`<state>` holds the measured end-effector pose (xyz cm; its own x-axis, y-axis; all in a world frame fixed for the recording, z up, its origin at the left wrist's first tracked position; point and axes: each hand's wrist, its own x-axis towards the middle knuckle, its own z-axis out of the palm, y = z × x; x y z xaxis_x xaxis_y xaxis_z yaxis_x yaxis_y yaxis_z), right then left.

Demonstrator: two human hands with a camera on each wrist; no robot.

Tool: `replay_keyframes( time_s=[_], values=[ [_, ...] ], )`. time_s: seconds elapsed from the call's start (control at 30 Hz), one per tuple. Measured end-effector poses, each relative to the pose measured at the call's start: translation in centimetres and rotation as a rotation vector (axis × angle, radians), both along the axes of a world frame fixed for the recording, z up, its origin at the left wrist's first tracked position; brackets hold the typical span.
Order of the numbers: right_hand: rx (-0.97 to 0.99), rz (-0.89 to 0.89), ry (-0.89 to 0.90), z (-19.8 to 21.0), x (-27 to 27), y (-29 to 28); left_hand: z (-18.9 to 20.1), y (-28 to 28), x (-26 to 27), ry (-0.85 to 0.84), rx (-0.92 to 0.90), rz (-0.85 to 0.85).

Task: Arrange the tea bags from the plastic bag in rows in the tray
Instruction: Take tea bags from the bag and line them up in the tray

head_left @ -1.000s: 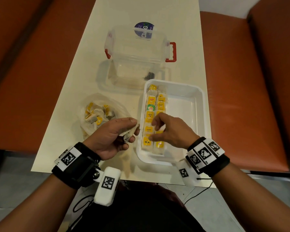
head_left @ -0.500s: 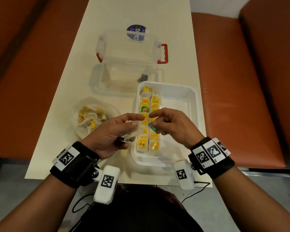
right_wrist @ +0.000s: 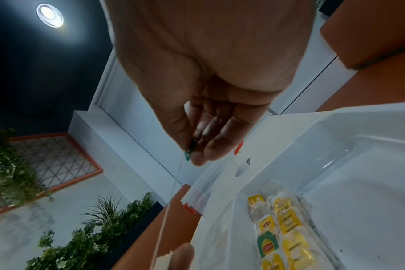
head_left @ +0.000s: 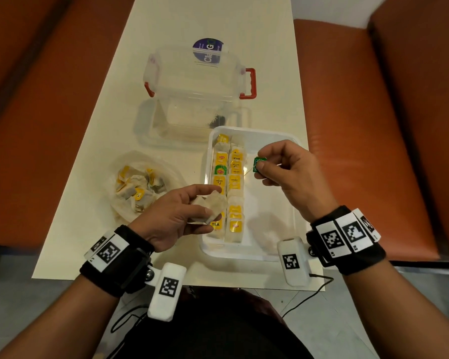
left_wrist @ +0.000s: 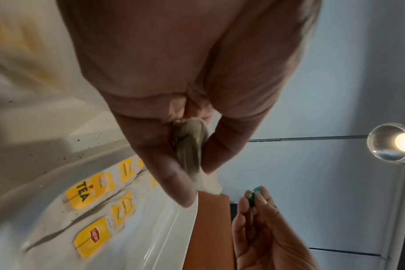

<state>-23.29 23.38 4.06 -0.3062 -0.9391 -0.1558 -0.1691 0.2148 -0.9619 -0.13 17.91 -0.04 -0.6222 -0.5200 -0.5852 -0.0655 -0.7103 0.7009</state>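
My left hand pinches a pale tea bag between thumb and fingers at the white tray's left edge; in the left wrist view the tea bag sits between the fingertips. My right hand pinches that bag's green tag above the tray, and a thin string runs taut from the green tag toward the bag. Two rows of tea bags with yellow tags lie along the tray's left side. The plastic bag with several tea bags lies on the table to the left.
A clear storage box with red latches and its lid stand beyond the tray. The tray's right half holds no bags. Orange bench seats flank the cream table.
My right hand left the rows, took the green tag at the left hand and pulled it away to the right and up, drawing the string out. The left hand keeps holding the bag.
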Motion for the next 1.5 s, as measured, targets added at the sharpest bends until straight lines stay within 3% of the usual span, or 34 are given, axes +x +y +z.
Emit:
replay_keyframes(
  time_s=[0.33,0.53,0.77,0.93,1.03,1.2,1.5],
  values=[
    [-0.084,0.007,-0.047,1.3,0.3,0.4,-0.1,-0.4,-0.8,0.082,0.178,0.12],
    [-0.238,0.03,0.024,2.6,0.7,0.5,0.1,-0.5,-1.5,0.077,0.241,0.206],
    [-0.288,0.03,-0.174,3.9,1.3,0.7,0.4,-0.9,-1.9,0.067,0.311,0.264],
    [-0.275,-0.017,-0.283,4.1,1.4,0.6,0.4,-0.7,-1.8,0.067,0.257,0.331],
    [-0.208,0.023,-0.294,4.1,1.7,0.5,0.4,-0.5,-2.3,0.076,0.201,0.384],
    [0.12,0.208,-0.12,2.2,3.4,0.1,0.7,0.0,-3.4,0.079,0.078,0.403],
    [0.349,0.146,0.021,0.2,4.2,-0.6,0.5,0.8,-4.1,0.069,-0.045,0.378]
  ],
)
